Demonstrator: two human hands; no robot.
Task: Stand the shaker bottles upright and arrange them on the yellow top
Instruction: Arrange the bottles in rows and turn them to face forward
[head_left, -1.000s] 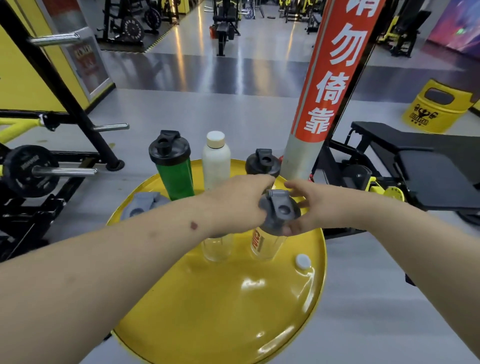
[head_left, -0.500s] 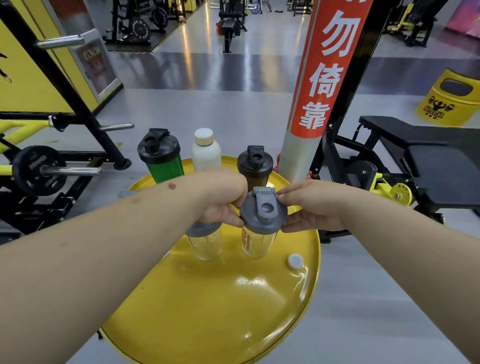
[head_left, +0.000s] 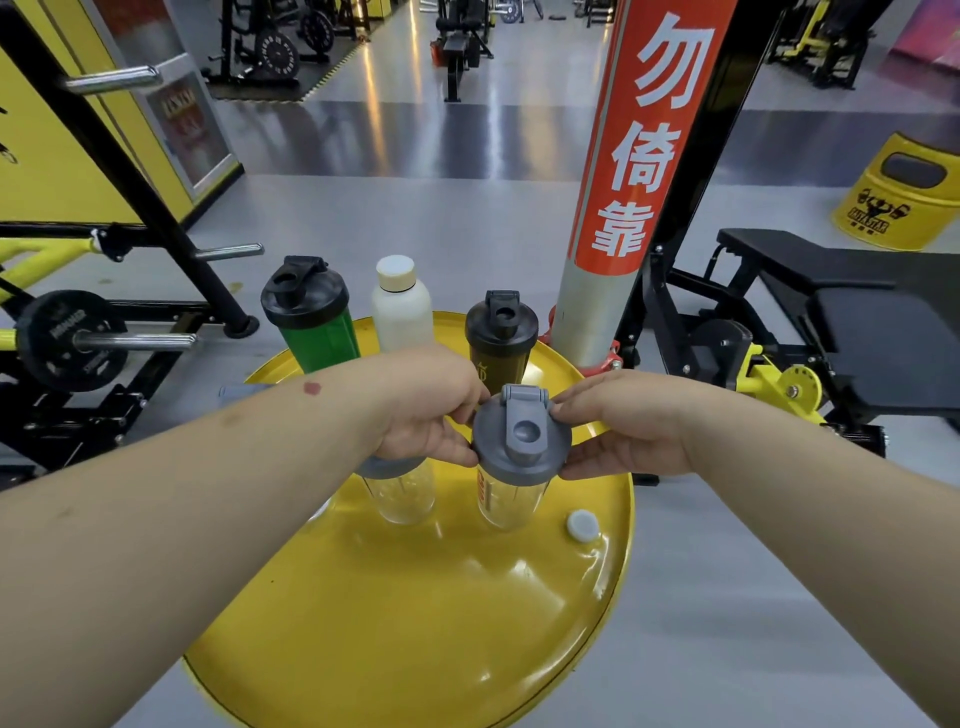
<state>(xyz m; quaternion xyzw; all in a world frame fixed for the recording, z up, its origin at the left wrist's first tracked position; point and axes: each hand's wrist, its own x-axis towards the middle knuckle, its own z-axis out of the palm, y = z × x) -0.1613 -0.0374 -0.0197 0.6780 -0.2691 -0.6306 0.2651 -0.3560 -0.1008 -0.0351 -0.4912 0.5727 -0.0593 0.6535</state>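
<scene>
Several bottles stand upright on the round yellow top. A clear shaker with a grey lid stands in the middle, and both hands pinch the rim of its lid: my left hand from the left, my right hand from the right. A second clear shaker stands just left of it, its grey lid mostly hidden under my left hand. Behind them stand a green shaker with a black lid, a white bottle and a dark shaker.
A small white cap sits on the top near its right edge. A red and grey padded post rises just behind the top. A black bench is at the right, a weight rack with a plate at the left.
The view has shifted slightly and the bottles appear a little higher in frame. Both hands have stayed on the grey lid, my left hand sliding a bit off the left shaker.
</scene>
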